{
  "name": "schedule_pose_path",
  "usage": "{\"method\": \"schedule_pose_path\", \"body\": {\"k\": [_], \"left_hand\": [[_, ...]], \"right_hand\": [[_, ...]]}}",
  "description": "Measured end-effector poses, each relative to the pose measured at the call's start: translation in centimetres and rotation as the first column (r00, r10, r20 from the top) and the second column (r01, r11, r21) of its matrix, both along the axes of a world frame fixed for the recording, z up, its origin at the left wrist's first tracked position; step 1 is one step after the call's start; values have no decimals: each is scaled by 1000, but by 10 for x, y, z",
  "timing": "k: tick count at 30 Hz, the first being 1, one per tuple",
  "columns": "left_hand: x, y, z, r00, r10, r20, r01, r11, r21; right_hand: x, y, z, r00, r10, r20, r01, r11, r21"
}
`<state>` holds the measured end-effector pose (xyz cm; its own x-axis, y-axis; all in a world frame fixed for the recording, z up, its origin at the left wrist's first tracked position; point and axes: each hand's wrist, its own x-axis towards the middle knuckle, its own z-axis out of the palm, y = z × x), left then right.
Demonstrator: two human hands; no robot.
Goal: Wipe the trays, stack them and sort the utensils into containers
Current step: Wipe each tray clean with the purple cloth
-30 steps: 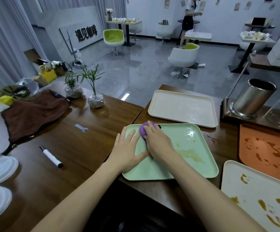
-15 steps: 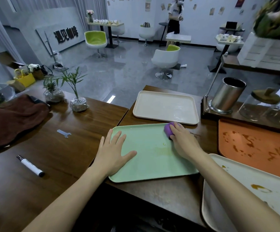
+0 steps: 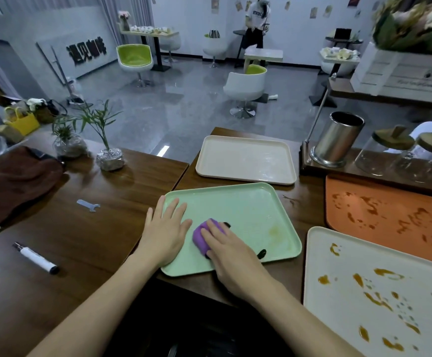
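Observation:
A mint green tray [image 3: 256, 212] lies on the wooden table in front of me, with a faint yellowish smear near its right side. My left hand [image 3: 164, 233] rests flat with spread fingers on the tray's left edge. My right hand [image 3: 229, 249] presses a purple sponge [image 3: 201, 237] onto the tray's near left part, fingers curved over it. A clean cream tray [image 3: 245, 159] lies just behind. An orange tray [image 3: 390, 215] and a white tray [image 3: 379, 297], both with brown sauce stains, lie to the right.
A steel cylinder container [image 3: 338, 139] and glass domes [image 3: 387, 157] stand on a wooden board at the back right. A marker [image 3: 35, 258], a small white wrench [image 3: 88, 205], a brown cloth [image 3: 13, 181] and two potted plants [image 3: 106, 148] are on the left table.
My right hand has slid the purple sponge from the tray's far right corner back to its near left part. The left hand stays on the tray's left edge.

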<state>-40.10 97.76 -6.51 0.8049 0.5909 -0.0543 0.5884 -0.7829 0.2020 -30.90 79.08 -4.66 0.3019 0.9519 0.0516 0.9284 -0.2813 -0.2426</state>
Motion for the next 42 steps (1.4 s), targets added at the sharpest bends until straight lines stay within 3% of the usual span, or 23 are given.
{"method": "schedule_pose_path", "body": {"k": [5,10,12,22,27,31,35,38,42], "left_hand": [[-2,0,1,1000,-20,-7,20,1000,21],[-3,-1,2,1000,-26,-9,26,999,23],[-4,0,1,1000,-23,-2,23,1000,16],[-2,-1,-3,1000,-6,21,6,1000,31],[-2,-1,-3,1000,-2,25,1,1000,20],[-3,-1,0,1000,-14,17,14,1000,18],[-5,0,1,1000,-28,-12,29,999,39],[-4,-1,2,999,-37,-18,38,998,42],[-4,1,4,999,-40,-20,40,999,13]], "right_hand": [[12,-22,-3,999,-21,34,23,998,-66],[72,-64,9,936,-278,215,312,938,-148],[80,-74,12,922,-330,203,365,916,-166],[37,-67,-7,886,-414,208,430,902,-40],[-13,-14,-13,966,-223,133,225,974,-2],[-26,-7,-10,970,-155,187,156,988,12],[11,-42,-16,919,-255,301,260,965,23],[58,-72,-15,876,-381,295,399,917,-2],[82,-68,-9,872,-383,304,414,909,-44]]}}
